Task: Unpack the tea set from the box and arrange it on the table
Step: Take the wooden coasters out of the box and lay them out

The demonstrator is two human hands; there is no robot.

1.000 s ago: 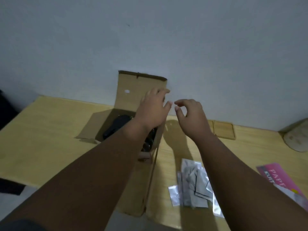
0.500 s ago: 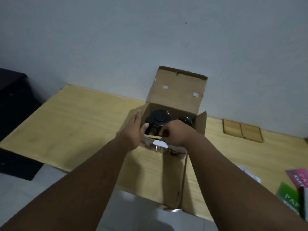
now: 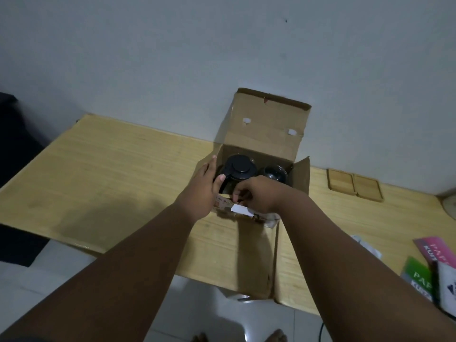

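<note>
An open cardboard box (image 3: 267,130) stands on the wooden table (image 3: 111,174), its back flap upright. Inside sit a glass teapot with a black lid (image 3: 240,167) and, to its right, a dark cup (image 3: 275,172). My left hand (image 3: 202,190) is at the box's left wall, with the fingers outside it and the thumb inside beside the teapot. My right hand (image 3: 259,196) is curled over the front edge, pinching the front flap near a white label (image 3: 240,209). Whatever lies deeper in the box is hidden.
Two wooden coasters (image 3: 354,184) lie by the wall to the right of the box. Pink (image 3: 436,248) and green booklets (image 3: 417,276) and white packets (image 3: 367,245) lie at the table's right front. A dark object stands left of the table.
My hands have come down from above the box to its left wall and front edge. The view has swung left, showing the box's inside. Little has moved in the last half second.
</note>
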